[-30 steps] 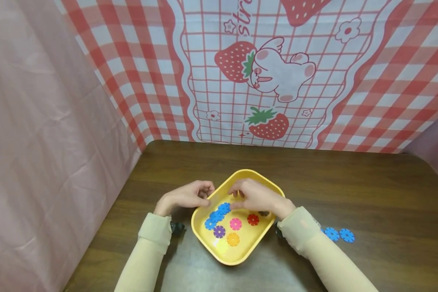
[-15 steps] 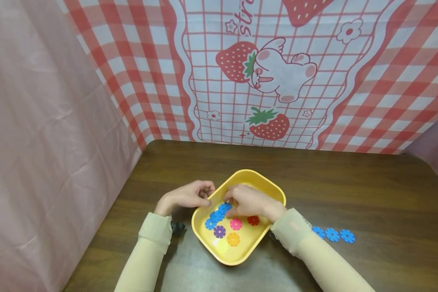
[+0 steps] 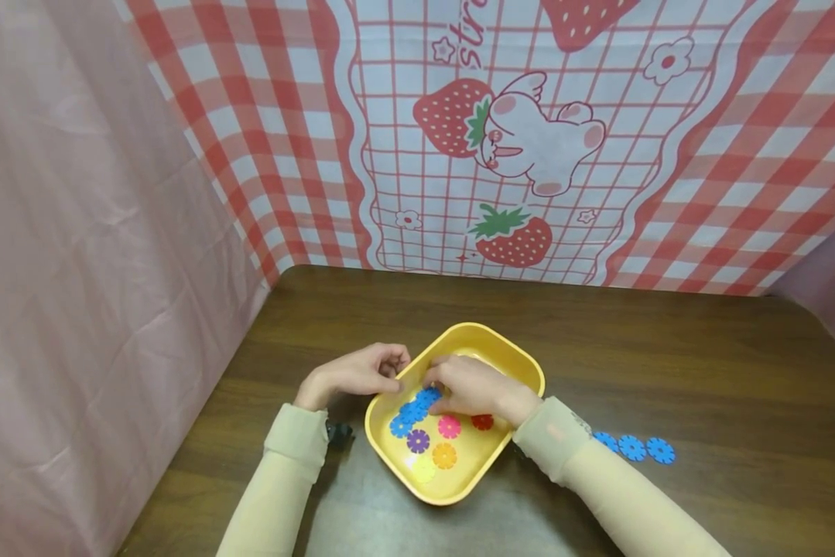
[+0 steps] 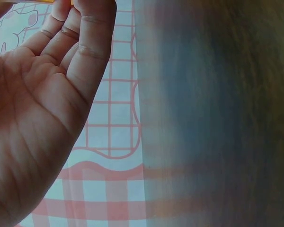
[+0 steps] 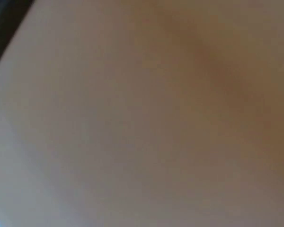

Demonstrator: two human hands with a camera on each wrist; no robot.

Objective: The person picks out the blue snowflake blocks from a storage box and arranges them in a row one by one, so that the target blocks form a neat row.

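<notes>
In the head view a yellow plastic tray (image 3: pixel 521 348) stands at an angle on the table. My left hand (image 3: pixel 354 375) holds its left rim with curled fingers and thumb. The left wrist view shows that hand's palm (image 4: pixel 33 109), fingertips at the yellow edge (image 4: pixel 38 1). Inside the tray my right hand (image 3: pixel 476 387) bends down over the upper end of a row of overlapping blue snowflake discs (image 3: pixel 412 412), the end disc between its thumb and fingers. The exact contact is partly hidden. Only blurred skin (image 5: pixel 132 118) fills the right wrist view.
Purple (image 3: pixel 418 442), pink (image 3: pixel 449 426), orange (image 3: pixel 444 456), yellow (image 3: pixel 424 469) and red snowflake discs (image 3: pixel 483 422) lie in the tray. Right of it, a row of blue snowflake discs (image 3: pixel 632 447) lies on the brown table (image 3: pixel 668 363), partly behind the right sleeve (image 3: pixel 556 441). A checked cloth (image 3: pixel 285 155) hangs behind.
My right hand has moved left and lower inside the tray, its thumb and fingers coming around the blue discs. The left hand and the tray have stayed in place.
</notes>
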